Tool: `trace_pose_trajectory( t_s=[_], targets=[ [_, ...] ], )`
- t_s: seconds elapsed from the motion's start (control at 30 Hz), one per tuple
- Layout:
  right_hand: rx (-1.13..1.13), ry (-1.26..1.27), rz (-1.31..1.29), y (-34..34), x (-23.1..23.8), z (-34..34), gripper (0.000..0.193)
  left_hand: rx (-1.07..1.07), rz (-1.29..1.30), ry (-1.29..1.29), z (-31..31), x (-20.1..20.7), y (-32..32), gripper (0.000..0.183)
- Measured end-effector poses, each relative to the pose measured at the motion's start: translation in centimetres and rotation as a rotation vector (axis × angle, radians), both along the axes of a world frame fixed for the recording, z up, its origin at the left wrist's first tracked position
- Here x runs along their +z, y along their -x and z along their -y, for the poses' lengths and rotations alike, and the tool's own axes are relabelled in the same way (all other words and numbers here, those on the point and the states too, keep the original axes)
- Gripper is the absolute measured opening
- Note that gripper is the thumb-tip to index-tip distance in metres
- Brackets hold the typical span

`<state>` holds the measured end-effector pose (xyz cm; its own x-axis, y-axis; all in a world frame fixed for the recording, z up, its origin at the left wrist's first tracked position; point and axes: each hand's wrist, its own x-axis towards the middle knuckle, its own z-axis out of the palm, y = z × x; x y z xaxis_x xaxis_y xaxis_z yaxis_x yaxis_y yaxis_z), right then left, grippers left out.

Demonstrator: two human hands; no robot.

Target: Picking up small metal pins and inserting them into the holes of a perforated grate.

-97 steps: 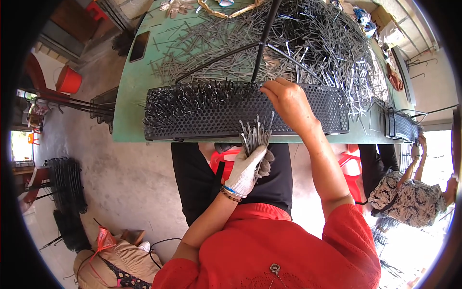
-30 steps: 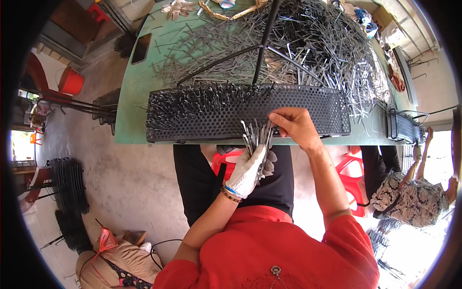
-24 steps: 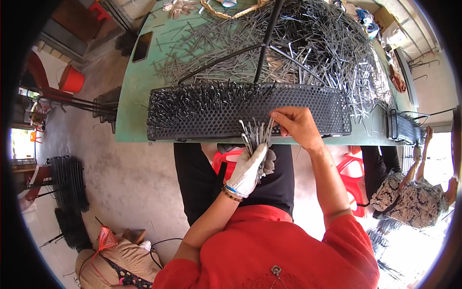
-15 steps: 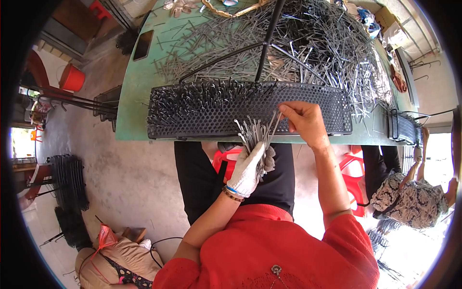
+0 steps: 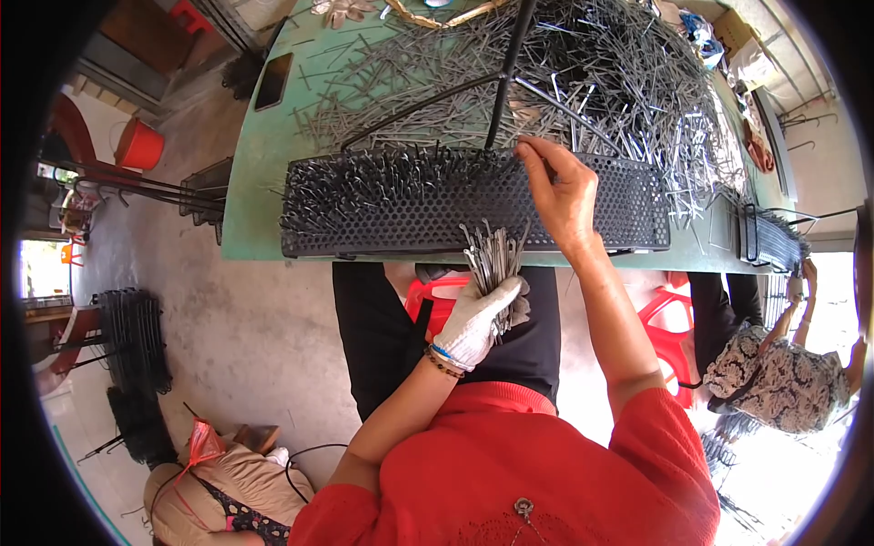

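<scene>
Closely paired, the thumb and forefinger of the bare right hand (image 5: 563, 196) reach the far edge of a black perforated tray (image 5: 492, 223); whether they grip a rod cannot be told. The left hand (image 5: 478, 323), in a whitish glove, is wrapped around a bunch of grey rods (image 5: 494, 257), whose ends fan upward at the tray's near edge.

With the left hand as the clock's centre, the right hand is at one o'clock and the tray at twelve, running left to right along the near side of a green table (image 5: 250, 196). Standing rods (image 5: 364, 191) crowd the tray's left part, toward eleven. Beyond the tray, a loose pile (image 5: 619, 82) of rods spreads from twelve to one. A phone (image 5: 274, 82) lies at eleven, and a red bucket (image 5: 139, 146) is at ten. Just past three, a co-worker (image 5: 778, 378) in a patterned top reaches toward a second rack (image 5: 767, 238).
</scene>
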<state>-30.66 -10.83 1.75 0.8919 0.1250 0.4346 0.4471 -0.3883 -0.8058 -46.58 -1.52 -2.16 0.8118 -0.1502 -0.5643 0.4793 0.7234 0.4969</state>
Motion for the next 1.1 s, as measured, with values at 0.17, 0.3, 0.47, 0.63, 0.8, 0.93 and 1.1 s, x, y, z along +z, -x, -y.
trace_pose_trajectory(
  t_s=[0.17, 0.3, 0.47, 0.63, 0.8, 0.93, 1.1],
  targets=[
    [0.007, 0.147, 0.168, 0.1, 1.0, -0.7, 0.014, 0.012, -0.069, 0.067, -0.3, 0.4, -0.2, 0.019],
    [-0.027, 0.149, 0.146, 0.1, 1.1, -1.1, 0.013, -0.008, -0.007, 0.040, -0.4, 0.1, 0.0, 0.019],
    [-0.072, 0.125, 0.133, 0.2, 1.2, -1.3, 0.013, -0.023, 0.019, 0.053, -0.4, 0.1, 0.1, 0.018],
    [-0.074, 0.125, 0.114, 0.4, 1.3, -1.5, 0.013, -0.027, -0.007, 0.075, -0.4, 0.2, 0.2, 0.018],
    [-0.078, 0.129, 0.150, 0.3, 1.2, -1.6, 0.013, -0.019, -0.048, 0.107, -0.7, 0.1, 0.1, 0.017],
    [-0.080, 0.140, 0.151, 0.5, 1.2, -1.7, 0.013, -0.046, 0.025, 0.073, -0.6, 0.1, 0.3, 0.017],
    [-0.088, 0.153, 0.144, 0.7, 1.2, -1.7, 0.013, -0.049, 0.050, 0.062, -0.3, 0.5, 0.3, 0.017]
  ],
)
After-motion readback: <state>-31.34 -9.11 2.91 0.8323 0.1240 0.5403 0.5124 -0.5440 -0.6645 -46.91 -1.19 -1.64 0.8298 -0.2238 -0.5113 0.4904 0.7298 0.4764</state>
